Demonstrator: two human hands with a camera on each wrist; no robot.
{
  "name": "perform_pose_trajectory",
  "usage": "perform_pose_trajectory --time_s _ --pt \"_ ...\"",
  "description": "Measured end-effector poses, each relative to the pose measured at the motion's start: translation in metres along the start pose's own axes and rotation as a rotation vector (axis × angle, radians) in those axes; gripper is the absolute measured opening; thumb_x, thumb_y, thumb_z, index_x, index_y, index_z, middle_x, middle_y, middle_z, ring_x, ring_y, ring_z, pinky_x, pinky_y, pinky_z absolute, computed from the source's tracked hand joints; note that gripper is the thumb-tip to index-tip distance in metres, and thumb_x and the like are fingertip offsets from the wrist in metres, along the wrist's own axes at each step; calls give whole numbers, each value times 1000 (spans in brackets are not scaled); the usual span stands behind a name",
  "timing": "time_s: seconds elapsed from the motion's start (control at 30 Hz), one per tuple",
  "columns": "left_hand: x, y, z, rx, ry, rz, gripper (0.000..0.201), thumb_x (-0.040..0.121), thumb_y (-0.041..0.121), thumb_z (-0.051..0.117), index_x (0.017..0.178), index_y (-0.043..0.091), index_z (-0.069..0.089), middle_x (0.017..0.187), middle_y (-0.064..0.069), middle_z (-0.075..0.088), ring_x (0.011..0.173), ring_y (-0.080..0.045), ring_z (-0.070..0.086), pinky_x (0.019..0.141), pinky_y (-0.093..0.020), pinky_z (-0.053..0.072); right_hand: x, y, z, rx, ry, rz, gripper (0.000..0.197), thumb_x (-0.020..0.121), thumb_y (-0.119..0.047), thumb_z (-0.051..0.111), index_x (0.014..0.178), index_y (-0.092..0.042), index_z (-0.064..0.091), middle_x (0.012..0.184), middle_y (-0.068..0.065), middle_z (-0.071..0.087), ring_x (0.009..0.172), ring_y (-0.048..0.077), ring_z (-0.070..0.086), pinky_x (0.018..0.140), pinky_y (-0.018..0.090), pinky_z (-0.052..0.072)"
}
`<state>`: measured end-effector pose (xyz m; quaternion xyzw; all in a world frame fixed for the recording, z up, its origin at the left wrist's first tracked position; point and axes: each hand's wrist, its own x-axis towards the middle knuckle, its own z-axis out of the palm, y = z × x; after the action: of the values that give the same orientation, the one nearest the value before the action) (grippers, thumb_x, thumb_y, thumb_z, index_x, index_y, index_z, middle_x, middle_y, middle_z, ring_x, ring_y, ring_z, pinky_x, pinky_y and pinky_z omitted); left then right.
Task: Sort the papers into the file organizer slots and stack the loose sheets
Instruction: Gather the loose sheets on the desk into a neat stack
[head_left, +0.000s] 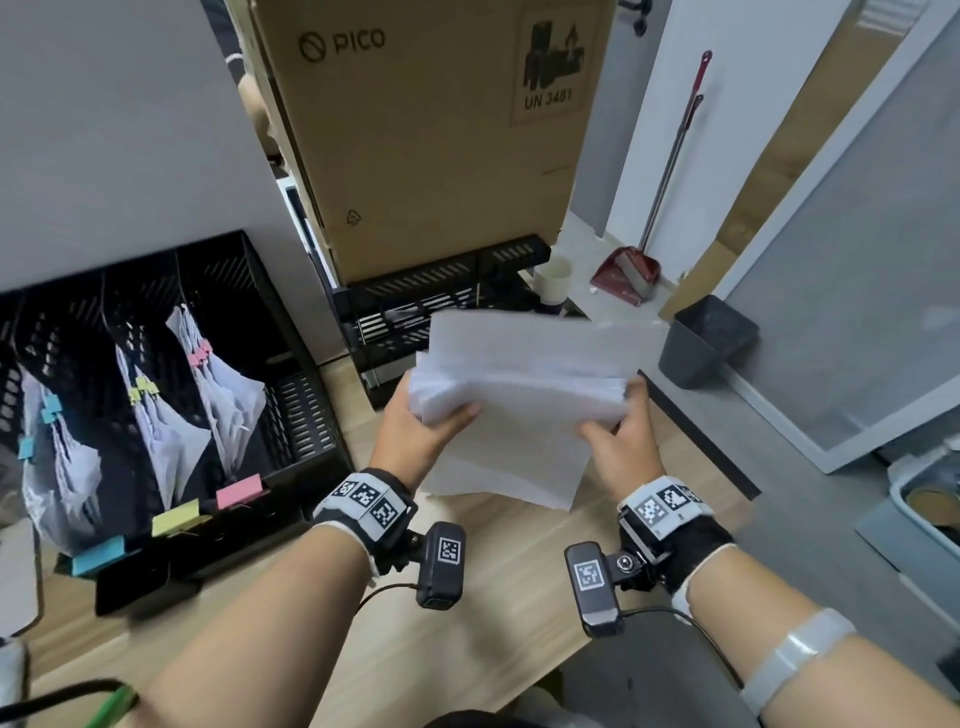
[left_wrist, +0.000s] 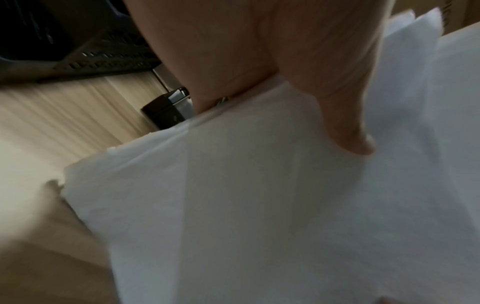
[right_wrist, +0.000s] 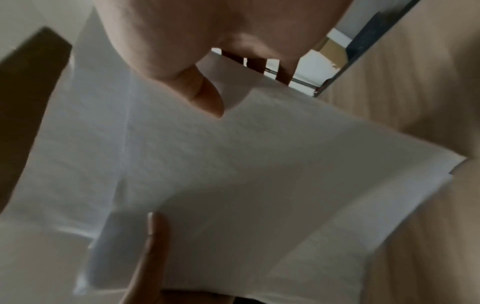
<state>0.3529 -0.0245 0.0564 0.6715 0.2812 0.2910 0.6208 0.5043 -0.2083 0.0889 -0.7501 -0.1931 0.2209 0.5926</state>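
Note:
Both hands hold a stack of loose white sheets (head_left: 519, 395) in the air above the wooden desk (head_left: 467, 597). My left hand (head_left: 421, 426) grips the stack's left edge, thumb on top (left_wrist: 350, 133). My right hand (head_left: 623, 441) grips the right edge, thumb over the paper (right_wrist: 205, 98) and fingers behind. The sheets (left_wrist: 259, 205) fan unevenly and look blurred. At the left stands a black mesh file organizer (head_left: 291, 395); three of its slots hold clipped paper bundles with blue (head_left: 52, 410), yellow (head_left: 143, 389) and pink (head_left: 200, 353) clips, matching coloured labels at the front.
A large cardboard box (head_left: 431, 130) stands on a black mesh tray (head_left: 447, 291) behind the stack. A grey bin (head_left: 706, 338), a red dustpan (head_left: 628, 270) and a broom lie on the floor at right. A white partition (head_left: 130, 130) rises behind the organizer.

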Motion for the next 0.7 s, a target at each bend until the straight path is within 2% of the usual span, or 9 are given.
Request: perform_pose_trajectory --time_s 0.03,0.1,0.17,0.27,0.37,0.43,0.5,0.6,0.7 --pt "-2 -2 0 8 -29 16 55 76 23 87 123 11 62 119 -7 71 112 -22 68 96 -38 56 -2 6 -1 -2 -8 37 51 82 10 57 121 -19 41 94 -1 62 92 16 64 66 19 45" --pt "-5 -5 2 -24 -74 25 57 73 21 88 122 9 61 118 -12 70 112 -26 67 96 -39 56 -4 15 -4 0 -12 82 48 82 10 58 120 -16 44 91 -2 63 89 17 63 66 18 44" --pt "-5 -11 0 -61 -99 -17 64 68 27 89 124 10 61 119 -11 71 113 -27 67 97 -39 55 -4 16 -4 11 -11 89 45 81 11 59 117 -15 50 91 -2 65 89 17 63 70 21 46" --pt "-6 -23 -3 -32 -125 -104 87 65 38 92 138 14 50 129 -5 67 122 -20 63 105 -40 50 -2 13 -3 61 -42 96 52 79 15 59 121 -16 55 94 -3 70 91 14 66 78 24 50" --pt "-7 -31 -8 -65 -89 -142 99 62 40 94 143 15 44 134 -4 64 125 -20 61 108 -43 49 1 9 -1 41 -62 76 61 78 11 59 125 -28 52 99 0 69 93 15 65 82 29 53" --pt "-8 -28 -7 -80 -94 -133 97 62 41 94 142 14 46 133 -5 65 124 -22 62 106 -45 50 4 9 1 34 -53 96 63 77 10 58 125 -30 50 100 2 68 95 20 64 86 36 53" --pt "-9 -25 -5 -86 -103 -118 94 63 41 94 140 14 48 132 -6 65 123 -24 62 105 -47 50 6 12 3 43 -42 148 60 76 10 59 125 -24 51 97 1 68 94 22 64 88 40 52" --pt "-9 -21 -5 -138 -79 -103 91 64 35 94 140 15 47 133 -8 64 125 -27 61 105 -47 50 9 17 4 35 -58 209 46 73 3 62 115 -15 55 100 8 69 100 28 65 90 45 51" --pt "-10 -14 -6 -116 -136 -100 73 70 30 89 134 17 56 130 -8 67 122 -26 63 103 -46 51 8 19 4 18 -85 237 43 72 1 64 113 -12 58 103 8 69 104 28 63 89 42 52"
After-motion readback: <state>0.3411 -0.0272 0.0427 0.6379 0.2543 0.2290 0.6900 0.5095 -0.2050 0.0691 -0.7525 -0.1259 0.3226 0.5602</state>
